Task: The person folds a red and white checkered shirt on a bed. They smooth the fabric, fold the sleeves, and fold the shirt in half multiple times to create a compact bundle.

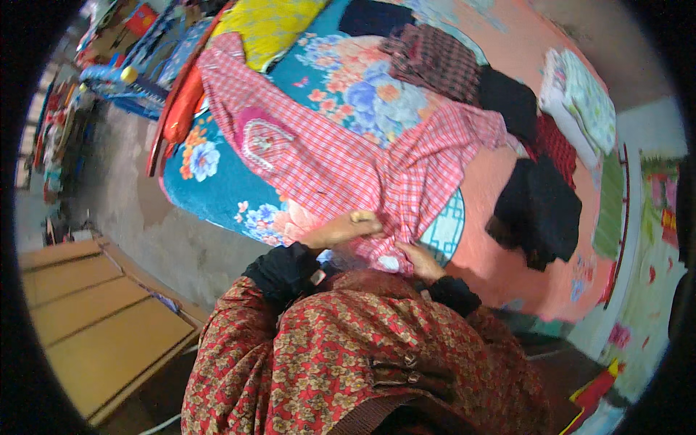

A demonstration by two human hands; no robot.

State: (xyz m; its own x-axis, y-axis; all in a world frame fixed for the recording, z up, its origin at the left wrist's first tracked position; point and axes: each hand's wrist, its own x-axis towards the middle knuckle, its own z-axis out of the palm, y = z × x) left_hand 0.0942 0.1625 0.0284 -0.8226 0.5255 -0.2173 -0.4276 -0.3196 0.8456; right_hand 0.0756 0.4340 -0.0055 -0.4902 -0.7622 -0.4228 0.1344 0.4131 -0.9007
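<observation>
A pink checked garment, apparently a pair of trousers, lies spread over the bed in front of me. One leg runs to the upper left and carries a lace-trimmed patch; the other runs to the upper right. The cloth bunches at the near end, close to my body. My left hand is curled on this bunched end, its fingertips partly hidden. Just to the right, my right hand pinches the near edge beside a small white patch.
A floral bedspread covers the bed. Dark folded clothes, a brown checked garment and folded quilts lie farther right. A yellow cloth is at the far left, by a red bed rail. A wooden cabinet stands left.
</observation>
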